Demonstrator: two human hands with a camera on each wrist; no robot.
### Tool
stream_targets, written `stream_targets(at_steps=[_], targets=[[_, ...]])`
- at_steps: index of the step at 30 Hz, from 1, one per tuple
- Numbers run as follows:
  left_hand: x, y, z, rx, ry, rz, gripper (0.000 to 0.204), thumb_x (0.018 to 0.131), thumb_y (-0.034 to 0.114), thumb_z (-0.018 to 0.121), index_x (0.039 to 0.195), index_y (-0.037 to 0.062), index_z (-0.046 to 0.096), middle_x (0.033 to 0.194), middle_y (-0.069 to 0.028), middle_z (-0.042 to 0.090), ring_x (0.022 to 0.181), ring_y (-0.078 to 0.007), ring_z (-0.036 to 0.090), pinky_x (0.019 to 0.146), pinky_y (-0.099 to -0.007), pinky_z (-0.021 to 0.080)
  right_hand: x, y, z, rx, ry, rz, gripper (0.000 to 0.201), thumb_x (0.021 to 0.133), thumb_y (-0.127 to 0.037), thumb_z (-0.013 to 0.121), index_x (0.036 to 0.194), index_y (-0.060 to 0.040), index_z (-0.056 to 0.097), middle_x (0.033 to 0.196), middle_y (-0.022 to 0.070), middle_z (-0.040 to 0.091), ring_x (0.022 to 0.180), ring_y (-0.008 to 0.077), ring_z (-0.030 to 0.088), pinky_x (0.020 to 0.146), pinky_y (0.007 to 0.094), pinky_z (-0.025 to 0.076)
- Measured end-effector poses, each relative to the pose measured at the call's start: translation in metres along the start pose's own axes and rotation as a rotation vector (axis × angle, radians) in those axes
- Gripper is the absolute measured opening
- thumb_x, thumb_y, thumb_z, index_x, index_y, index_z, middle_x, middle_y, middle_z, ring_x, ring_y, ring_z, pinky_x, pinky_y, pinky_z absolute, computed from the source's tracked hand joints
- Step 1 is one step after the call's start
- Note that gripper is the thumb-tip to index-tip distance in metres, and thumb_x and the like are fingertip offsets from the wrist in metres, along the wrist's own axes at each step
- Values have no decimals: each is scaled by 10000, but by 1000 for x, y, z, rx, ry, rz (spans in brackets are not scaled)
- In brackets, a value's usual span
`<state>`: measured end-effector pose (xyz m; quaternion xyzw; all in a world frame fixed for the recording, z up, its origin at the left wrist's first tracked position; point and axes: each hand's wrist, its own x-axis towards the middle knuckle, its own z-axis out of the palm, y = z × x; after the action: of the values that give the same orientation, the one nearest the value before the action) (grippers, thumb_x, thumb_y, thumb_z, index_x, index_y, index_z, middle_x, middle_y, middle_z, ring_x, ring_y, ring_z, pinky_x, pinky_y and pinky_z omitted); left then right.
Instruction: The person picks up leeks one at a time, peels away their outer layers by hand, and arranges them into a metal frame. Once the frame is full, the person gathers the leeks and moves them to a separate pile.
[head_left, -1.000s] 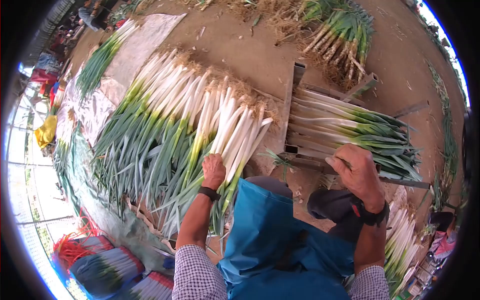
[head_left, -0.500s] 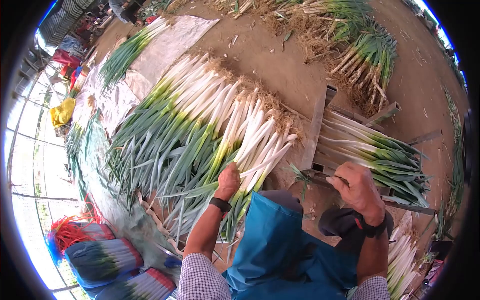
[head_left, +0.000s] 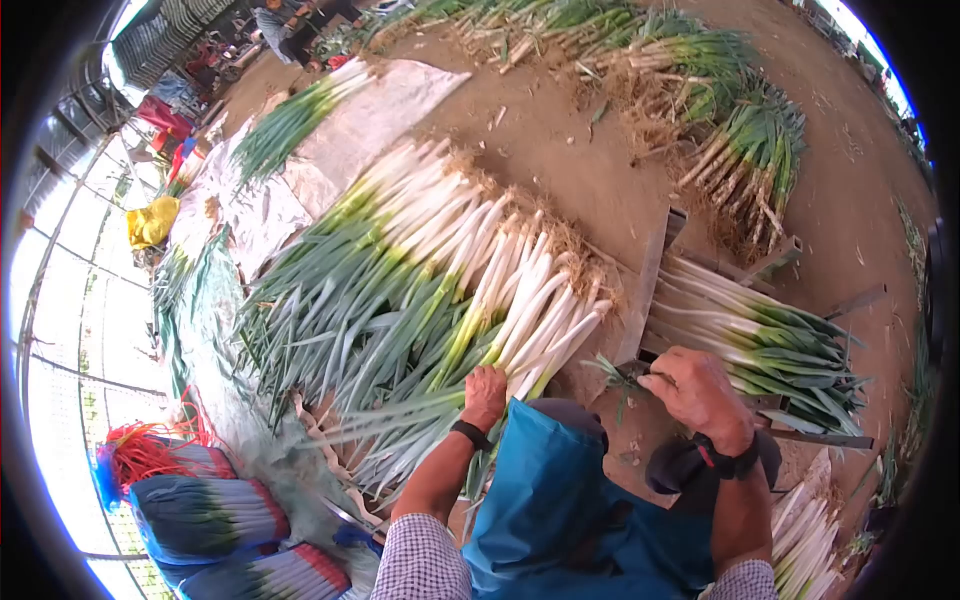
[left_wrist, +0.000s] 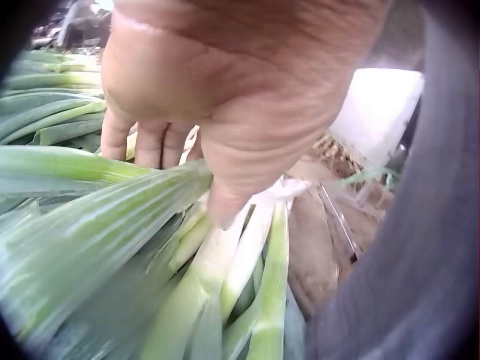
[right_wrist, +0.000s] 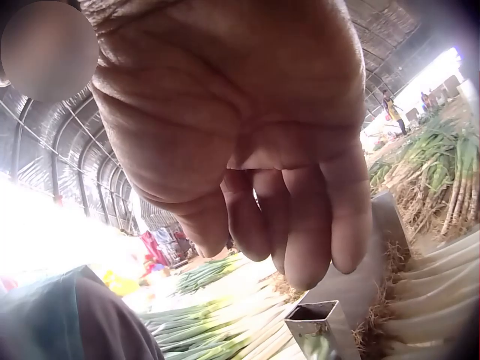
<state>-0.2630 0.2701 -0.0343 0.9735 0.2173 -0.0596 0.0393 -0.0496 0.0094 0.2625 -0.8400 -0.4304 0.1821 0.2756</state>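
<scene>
My left hand (head_left: 485, 396) grips a green onion at the near right end of a wide pile of green onions (head_left: 400, 290). In the left wrist view, the thumb and fingers close around its green leaves (left_wrist: 112, 232), above white and pale green stalks (left_wrist: 217, 262). My right hand (head_left: 700, 398) hangs near the corner of a metal frame (head_left: 652, 295), holding nothing. The right wrist view shows its fingers (right_wrist: 307, 232) loosely bent over a square metal tube (right_wrist: 315, 315). Trimmed green onions (head_left: 745, 325) lie inside the frame, leaves toward the right.
Rooty, untrimmed bundles (head_left: 750, 160) lie on the dirt floor at the back right. Packed bundles (head_left: 205, 520) and red ties (head_left: 150, 455) are at lower left. More stalks (head_left: 805, 535) lie at lower right. A pale sheet (head_left: 370, 110) is at the back left.
The head view has shifted, so the scene sits further right and lower. My right hand has come left, closer to the frame's corner. Leaves beside my left hand now blur with motion.
</scene>
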Motion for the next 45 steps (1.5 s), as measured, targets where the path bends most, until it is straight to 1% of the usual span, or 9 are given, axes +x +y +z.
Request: stream_targets(at_steps=[9,18,24,28,31,34,37,43,45], targets=[[10,-7,-61,-359,-120,2,113,868,101,534,930,27,593,978,-217,662,949,-422,656,781,-530,529,10,-5,8,-65,-74,-46,221,883,-240,695,846,-22,693,881,187,675,878,418,639,778,497,494],[-4,-1,14,-232,-67,-165,295,885,145,562,1159,53,621,1147,-171,614,1102,-373,586,861,-584,481,16,4,14,-102,-51,-43,212,885,-232,688,836,-25,688,867,184,672,875,422,637,784,497,492],[12,-18,6,-410,-383,-34,387,889,309,657,1176,50,642,1195,-203,631,1148,-415,597,932,-545,497,15,0,14,-99,-34,-5,174,895,-193,692,865,-22,685,891,177,667,848,409,636,758,492,493],[30,-35,-19,-583,-163,-147,413,876,391,671,1115,53,666,1128,-234,672,1067,-419,640,933,-494,513,30,6,25,-104,57,-97,126,865,-126,726,882,-14,672,861,166,658,830,400,636,727,476,504],[53,-65,-30,-535,-335,-304,511,877,368,671,1251,20,655,1256,-244,650,1174,-401,615,1018,-454,483,41,7,24,151,123,-117,125,831,-71,750,884,-4,659,872,153,653,821,391,632,711,456,510],[67,-98,-22,-487,-223,-422,489,858,353,674,1216,19,665,1237,-247,653,1144,-426,616,987,-491,488,48,21,25,15,252,-126,145,811,-47,762,893,5,655,919,153,654,819,379,627,718,447,507],[89,-134,-3,-330,-38,-386,314,825,283,647,1017,35,651,1095,-206,664,1049,-419,618,920,-542,473,50,32,17,-52,155,-61,160,813,-69,762,911,9,662,965,159,656,832,378,628,719,448,506],[144,-200,-12,-161,80,-442,264,805,219,619,1023,72,644,1152,-141,652,1139,-351,575,988,-516,404,46,38,12,-81,-137,22,167,814,-104,755,939,-15,687,956,152,679,849,368,660,730,431,523],[155,-242,7,6,363,-355,238,757,211,642,958,84,624,1066,-135,652,1070,-348,591,917,-521,427,43,37,10,-93,-149,40,170,812,-104,754,944,-19,689,963,153,680,860,366,664,736,431,528]])
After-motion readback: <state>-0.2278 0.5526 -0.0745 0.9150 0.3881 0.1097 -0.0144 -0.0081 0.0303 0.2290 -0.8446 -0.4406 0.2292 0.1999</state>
